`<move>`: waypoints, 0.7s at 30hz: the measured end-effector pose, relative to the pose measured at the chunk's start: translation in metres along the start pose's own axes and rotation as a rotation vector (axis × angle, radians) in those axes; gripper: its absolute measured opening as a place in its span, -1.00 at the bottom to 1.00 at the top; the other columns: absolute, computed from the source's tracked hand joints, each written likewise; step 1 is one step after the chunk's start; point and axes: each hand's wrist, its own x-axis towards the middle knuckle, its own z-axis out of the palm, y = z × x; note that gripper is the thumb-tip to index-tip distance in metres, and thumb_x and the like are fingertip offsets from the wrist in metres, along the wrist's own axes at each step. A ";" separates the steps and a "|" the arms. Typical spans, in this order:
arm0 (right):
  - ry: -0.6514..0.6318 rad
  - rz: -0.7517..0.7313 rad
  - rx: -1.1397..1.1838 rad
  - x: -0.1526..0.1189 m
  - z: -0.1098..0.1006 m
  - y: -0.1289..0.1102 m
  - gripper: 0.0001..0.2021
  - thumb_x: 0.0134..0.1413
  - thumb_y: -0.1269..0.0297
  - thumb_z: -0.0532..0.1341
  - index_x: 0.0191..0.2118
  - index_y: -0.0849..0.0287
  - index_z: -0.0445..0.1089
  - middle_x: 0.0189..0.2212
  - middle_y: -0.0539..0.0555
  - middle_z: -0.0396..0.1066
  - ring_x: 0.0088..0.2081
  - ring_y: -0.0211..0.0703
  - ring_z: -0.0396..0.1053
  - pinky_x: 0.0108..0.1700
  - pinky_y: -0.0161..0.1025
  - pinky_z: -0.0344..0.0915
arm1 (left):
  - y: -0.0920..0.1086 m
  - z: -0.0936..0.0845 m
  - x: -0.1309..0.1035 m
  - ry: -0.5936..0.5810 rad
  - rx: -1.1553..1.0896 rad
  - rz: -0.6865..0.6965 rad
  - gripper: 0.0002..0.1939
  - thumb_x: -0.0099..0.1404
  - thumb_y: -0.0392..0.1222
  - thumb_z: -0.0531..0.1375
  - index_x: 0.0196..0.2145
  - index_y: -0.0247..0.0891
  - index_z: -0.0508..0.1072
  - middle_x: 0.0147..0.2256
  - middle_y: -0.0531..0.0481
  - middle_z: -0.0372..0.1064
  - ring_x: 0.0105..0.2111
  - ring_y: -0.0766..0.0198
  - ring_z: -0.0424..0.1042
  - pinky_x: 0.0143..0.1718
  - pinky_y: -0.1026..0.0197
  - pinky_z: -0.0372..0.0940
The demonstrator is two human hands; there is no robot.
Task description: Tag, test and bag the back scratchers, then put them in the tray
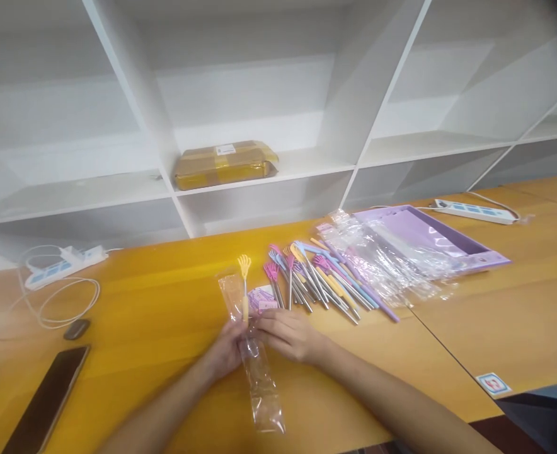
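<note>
one scratcher [245, 302], jutting past left hand [228, 350] (yellow)

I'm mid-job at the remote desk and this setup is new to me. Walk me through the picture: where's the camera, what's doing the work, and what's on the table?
There is no machine here: a person works with two bare hands. The single view comes from a camera on their head, looking forward and down.

The left hand holds a yellow scratcher and a clear bag. The right hand meets them at the handle; exactly what its fingers pinch is hidden.

On the table, beyond the right hand, lie more scratchers. Further right, clear wrappers partly cover a purple tray. At the left are a phone and a power strip. A taped box sits on the shelf behind.
</note>
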 end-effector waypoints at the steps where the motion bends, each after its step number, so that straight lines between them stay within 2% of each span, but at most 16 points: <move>1: -0.007 0.019 0.001 -0.004 0.006 0.002 -0.77 0.47 0.40 0.15 0.10 0.15 0.47 -0.07 0.18 0.60 -0.03 -0.09 0.57 0.05 -0.13 0.56 | -0.003 -0.001 -0.002 0.027 0.006 0.019 -0.48 0.13 -0.03 0.57 -0.07 -0.27 0.51 -0.35 0.04 0.41 -0.38 0.32 0.36 -0.35 0.30 0.23; 3: 0.029 0.048 -0.008 -0.013 0.016 0.008 -0.82 0.43 0.41 0.19 0.04 0.09 0.47 -0.11 0.14 0.58 -0.10 -0.09 0.55 -0.02 -0.11 0.54 | -0.008 -0.003 -0.005 0.050 0.031 0.030 -0.51 0.15 -0.12 0.56 -0.05 -0.26 0.49 -0.45 0.14 0.29 -0.50 0.42 0.22 -0.44 0.35 0.14; 5: 0.131 0.167 0.021 -0.021 0.020 0.013 -0.85 0.39 0.42 0.22 -0.02 0.06 0.43 -0.14 0.13 0.53 -0.12 -0.08 0.50 -0.08 -0.11 0.51 | -0.009 -0.003 -0.006 0.006 0.064 -0.020 -0.58 0.21 -0.09 0.52 -0.10 -0.28 0.48 -0.57 0.25 0.07 -0.61 0.49 -0.03 -0.54 0.38 -0.03; 6: 0.192 0.283 0.070 -0.023 0.020 0.014 -0.86 0.39 0.40 0.22 -0.02 0.06 0.41 -0.14 0.14 0.49 -0.11 -0.08 0.49 -0.09 -0.12 0.50 | -0.008 -0.003 -0.006 -0.029 0.082 -0.059 -0.61 0.22 -0.09 0.50 -0.13 -0.29 0.47 -0.59 0.29 -0.02 -0.63 0.50 -0.12 -0.57 0.38 -0.10; 8: 0.286 0.593 0.264 -0.024 0.019 0.014 -0.86 0.43 0.27 0.21 0.03 0.06 0.36 -0.11 0.15 0.44 -0.11 -0.10 0.47 -0.11 -0.13 0.49 | -0.005 -0.003 -0.007 -0.090 0.118 -0.147 -0.65 0.21 -0.11 0.48 -0.19 -0.30 0.46 -0.60 0.30 -0.07 -0.63 0.50 -0.17 -0.59 0.38 -0.16; 10: 0.274 0.852 0.542 -0.021 0.017 0.012 -0.74 0.44 0.05 0.22 0.06 0.07 0.35 -0.14 0.11 0.44 -0.17 -0.12 0.47 -0.14 -0.16 0.48 | -0.003 -0.002 -0.010 -0.152 0.157 -0.265 -0.68 0.21 -0.12 0.45 -0.20 -0.29 0.46 -0.60 0.29 -0.06 -0.64 0.50 -0.18 -0.60 0.37 -0.18; 12: 0.172 0.991 0.773 -0.017 0.015 0.007 -0.61 0.39 -0.15 0.24 -0.06 0.11 0.40 -0.26 0.05 0.46 -0.24 -0.14 0.45 -0.13 -0.17 0.45 | -0.004 -0.002 -0.012 -0.229 0.194 -0.383 -0.71 0.24 -0.10 0.41 -0.18 -0.29 0.48 -0.60 0.29 -0.06 -0.65 0.49 -0.20 -0.63 0.37 -0.19; 14: 0.100 1.078 0.902 -0.014 0.014 0.003 -0.50 0.35 -0.27 0.22 -0.26 0.15 0.40 -0.39 0.02 0.43 -0.30 -0.16 0.41 -0.12 -0.17 0.43 | -0.005 -0.003 -0.014 -0.270 0.227 -0.440 -0.72 0.26 -0.11 0.38 -0.14 -0.29 0.51 -0.59 0.25 0.00 -0.64 0.47 -0.13 -0.64 0.37 -0.12; 15: 0.124 1.125 0.946 -0.012 0.011 0.002 -0.46 0.35 -0.30 0.20 -0.32 0.15 0.37 -0.44 0.01 0.41 -0.33 -0.17 0.39 -0.15 -0.18 0.42 | -0.007 -0.004 -0.014 -0.276 0.232 -0.439 -0.73 0.26 -0.12 0.37 -0.13 -0.29 0.52 -0.57 0.21 0.07 -0.64 0.45 -0.04 -0.62 0.37 -0.05; 18: 0.353 1.207 1.040 -0.009 -0.008 0.009 -0.49 0.38 -0.28 0.16 -0.32 0.10 0.29 -0.56 -0.05 0.26 -0.45 -0.18 0.33 -0.35 -0.22 0.39 | -0.010 -0.005 -0.013 -0.291 0.207 -0.421 -0.76 0.26 -0.19 0.29 -0.12 -0.30 0.57 -0.48 0.01 0.33 -0.55 0.31 0.29 -0.54 0.31 0.18; 20: 0.492 1.162 0.993 -0.008 -0.029 0.019 -0.55 0.43 -0.23 0.12 -0.28 0.06 0.24 -0.59 -0.12 0.10 -0.58 -0.25 0.16 -0.53 -0.28 0.24 | -0.010 -0.006 -0.012 -0.330 0.195 -0.434 -0.76 0.25 -0.25 0.22 -0.15 -0.34 0.60 -0.41 -0.12 0.45 -0.49 0.21 0.43 -0.49 0.25 0.28; 21: 0.525 1.121 0.928 -0.007 -0.041 0.024 -0.58 0.48 -0.20 0.06 -0.26 0.04 0.22 -0.59 -0.15 0.02 -0.64 -0.29 0.01 -0.61 -0.31 0.12 | -0.010 -0.005 -0.011 -0.356 0.192 -0.447 -0.74 0.24 -0.27 0.19 -0.18 -0.37 0.62 -0.37 -0.18 0.48 -0.46 0.17 0.47 -0.46 0.21 0.33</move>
